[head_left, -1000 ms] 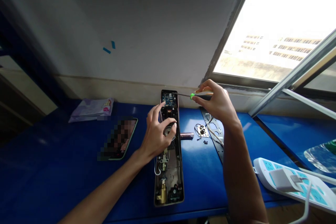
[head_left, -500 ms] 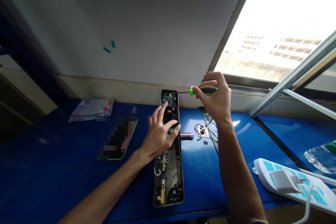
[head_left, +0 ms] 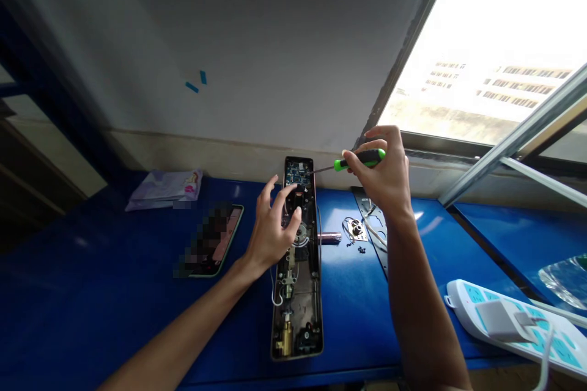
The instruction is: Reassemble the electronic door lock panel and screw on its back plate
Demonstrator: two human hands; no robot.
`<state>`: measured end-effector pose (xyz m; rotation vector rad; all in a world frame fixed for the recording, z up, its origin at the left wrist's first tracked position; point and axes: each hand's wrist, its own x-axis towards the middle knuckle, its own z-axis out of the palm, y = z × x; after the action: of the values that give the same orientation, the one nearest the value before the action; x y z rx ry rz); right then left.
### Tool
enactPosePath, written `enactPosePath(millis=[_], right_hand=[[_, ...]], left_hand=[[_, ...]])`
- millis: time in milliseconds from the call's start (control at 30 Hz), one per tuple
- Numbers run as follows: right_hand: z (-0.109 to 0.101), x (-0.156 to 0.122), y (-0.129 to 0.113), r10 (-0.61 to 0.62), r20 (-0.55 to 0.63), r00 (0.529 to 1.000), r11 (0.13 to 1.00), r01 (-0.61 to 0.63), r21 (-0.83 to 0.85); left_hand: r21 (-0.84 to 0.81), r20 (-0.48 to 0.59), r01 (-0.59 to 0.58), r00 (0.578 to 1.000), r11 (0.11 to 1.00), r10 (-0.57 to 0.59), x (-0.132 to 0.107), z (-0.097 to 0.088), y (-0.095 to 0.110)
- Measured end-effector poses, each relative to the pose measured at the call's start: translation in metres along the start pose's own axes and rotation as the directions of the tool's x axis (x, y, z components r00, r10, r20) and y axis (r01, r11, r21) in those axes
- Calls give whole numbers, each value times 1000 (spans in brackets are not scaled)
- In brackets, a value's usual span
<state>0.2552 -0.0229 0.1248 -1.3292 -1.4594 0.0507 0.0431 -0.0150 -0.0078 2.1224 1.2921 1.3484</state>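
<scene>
Screwdriver (head_left: pixel 367 156) tilted more, in R hand (head_left: pixel 387 180); casing (head_left: pixel 305 305) ptly under L hand (head_left: pixel 270 233).

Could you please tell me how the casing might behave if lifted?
The casing would probably stay stiff, given its straight, boxy shape. It may feel heavier at the near end, where the brass-coloured part sits. The white wire looping past its side looks thin and would likely flop.

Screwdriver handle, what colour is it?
The screwdriver handle is black and bright green, clearest in the head view.
</scene>
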Motion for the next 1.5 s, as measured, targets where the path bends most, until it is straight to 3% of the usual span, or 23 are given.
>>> enactPosePath(millis=[100, 233, 500, 833, 1033, 1267, 1500], right_hand=[[4, -1, -3, -28, -54, 998, 994, 34, 106], [16, -5, -7, -135, -32, 990, 978, 138, 156], [32, -13, -9, -303, 6, 953, 951, 302, 66], [40, -16, -6, -327, 4, 945, 944, 327, 55], [40, -17, -7, -408, 88, 909, 913, 407, 25], [41, -16, -7, -354, -12, 935, 935, 354, -21], [41, -15, -10, -351, 16, 936, 936, 351, 12]], left_hand=[[-120, -16, 91, 995, 989, -94, 6, 2, -11], [-233, 37, 134, 991, 963, -129, 9, 4, -19], [-124, 118, 146, 984, 982, -131, 7, -2, -6], [-129, 167, 123, 981, 984, -100, 3, 0, -1], [-154, 154, 66, 987, 986, -42, 2, 2, -2], [-112, 105, 96, 991, 989, -84, 1, 5, -5], [-125, 137, 102, 987, 987, -85, 0, 5, -5]])
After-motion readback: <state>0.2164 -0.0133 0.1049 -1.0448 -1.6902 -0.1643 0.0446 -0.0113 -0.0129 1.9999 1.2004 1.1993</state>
